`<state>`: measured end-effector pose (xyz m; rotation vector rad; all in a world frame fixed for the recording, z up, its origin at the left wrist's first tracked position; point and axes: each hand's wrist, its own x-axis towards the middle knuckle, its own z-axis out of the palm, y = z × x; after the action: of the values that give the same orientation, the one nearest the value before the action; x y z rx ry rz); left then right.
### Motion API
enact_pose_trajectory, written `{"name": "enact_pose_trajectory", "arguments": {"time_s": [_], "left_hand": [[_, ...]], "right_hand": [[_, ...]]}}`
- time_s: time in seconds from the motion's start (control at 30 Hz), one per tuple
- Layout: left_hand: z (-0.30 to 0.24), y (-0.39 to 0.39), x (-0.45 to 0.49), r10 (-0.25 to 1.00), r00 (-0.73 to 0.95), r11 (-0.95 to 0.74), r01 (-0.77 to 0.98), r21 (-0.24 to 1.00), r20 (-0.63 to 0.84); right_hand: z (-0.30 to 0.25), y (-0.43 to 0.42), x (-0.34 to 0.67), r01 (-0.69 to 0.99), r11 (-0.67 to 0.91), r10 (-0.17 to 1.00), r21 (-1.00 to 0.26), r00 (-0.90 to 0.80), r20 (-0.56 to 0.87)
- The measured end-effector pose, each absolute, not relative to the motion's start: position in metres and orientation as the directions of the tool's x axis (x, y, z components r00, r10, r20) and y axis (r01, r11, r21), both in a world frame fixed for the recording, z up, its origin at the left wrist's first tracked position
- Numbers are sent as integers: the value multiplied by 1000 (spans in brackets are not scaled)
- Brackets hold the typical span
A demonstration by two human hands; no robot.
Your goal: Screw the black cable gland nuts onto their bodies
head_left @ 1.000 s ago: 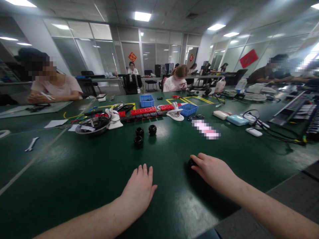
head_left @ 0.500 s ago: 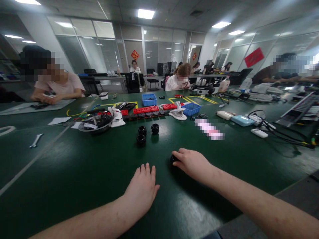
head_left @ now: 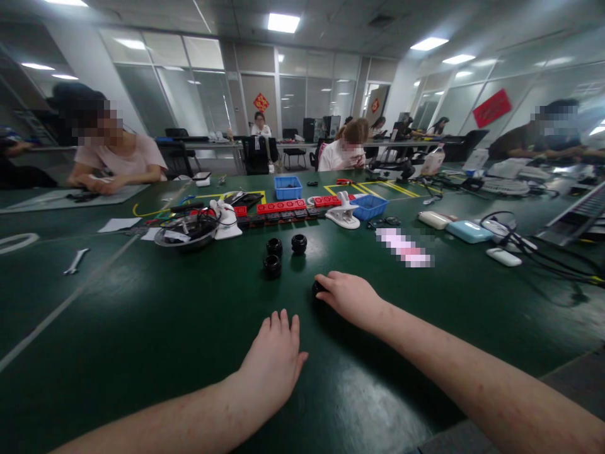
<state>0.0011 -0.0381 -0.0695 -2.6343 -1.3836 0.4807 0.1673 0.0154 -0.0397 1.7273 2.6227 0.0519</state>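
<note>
My right hand (head_left: 350,297) is closed round a small black ring-shaped part (head_left: 317,289), most of it hidden by the fingers, low over or on the green table (head_left: 189,340). Ahead and to its left stand similar glossy black round parts: one at the back left (head_left: 274,246), one at the back right (head_left: 299,244) and one in front (head_left: 272,266). They look like short ribbed rings with open tops. Nearer to me, my left hand (head_left: 276,353) lies palm down with its fingers stretched out and nothing in it.
A metal bowl (head_left: 186,239) of cables, a white clamp (head_left: 343,214), red blocks (head_left: 282,207) and blue bins (head_left: 288,187) stand farther back. A wrench (head_left: 76,261) lies left. Cases (head_left: 469,231) and black cables lie right. Other people sit around the tables.
My right hand has moved a little forward and left with the black ring-shaped part, towards the three others. The left hand keeps its pose, and the view has shifted slightly.
</note>
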Motion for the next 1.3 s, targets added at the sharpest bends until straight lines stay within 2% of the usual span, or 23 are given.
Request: {"name": "enact_pose_trajectory", "arguments": {"time_s": [0.53, 0.7, 0.77, 0.83, 0.87, 0.93, 1.0, 1.07, 1.13, 1.23, 1.3], "left_hand": [[-65, -36, 3, 823, 504, -559, 800, -220, -261], [-68, -37, 1, 831, 525, -554, 810, -193, -183], [-63, -32, -4, 821, 551, -569, 811, -135, -152], [-56, -22, -11, 806, 584, -587, 810, -4, -96], [-53, -15, -15, 812, 582, -579, 812, 77, -36], [-52, 3, -24, 849, 495, -527, 820, 222, 187], [-56, 21, -33, 831, 385, -499, 836, 230, 402], [-65, 38, -42, 820, 282, -442, 865, 237, 499], [-75, 52, -48, 856, 191, -363, 884, 295, 480], [-87, 67, -54, 944, 110, -243, 870, 428, 312], [-91, 74, -57, 967, 104, -205, 861, 466, 234]], "right_hand": [[-43, 44, 151, 929, 367, 929, 48, -369, 19], [-48, 59, 148, 937, 348, 936, 30, -349, 46], [-51, 66, 147, 940, 342, 937, 17, -342, 77], [-56, 71, 146, 942, 336, 934, 2, -334, 127], [-59, 73, 146, 942, 335, 931, -6, -330, 155], [-64, 77, 146, 940, 339, 922, -26, -327, 205], [-69, 80, 147, 936, 349, 914, -48, -329, 239], [-73, 82, 149, 931, 359, 907, -71, -330, 263], [-76, 84, 150, 925, 369, 901, -93, -331, 280], [-79, 86, 152, 916, 381, 894, -127, -330, 303], [-82, 88, 153, 909, 388, 891, -152, -328, 314]]}}
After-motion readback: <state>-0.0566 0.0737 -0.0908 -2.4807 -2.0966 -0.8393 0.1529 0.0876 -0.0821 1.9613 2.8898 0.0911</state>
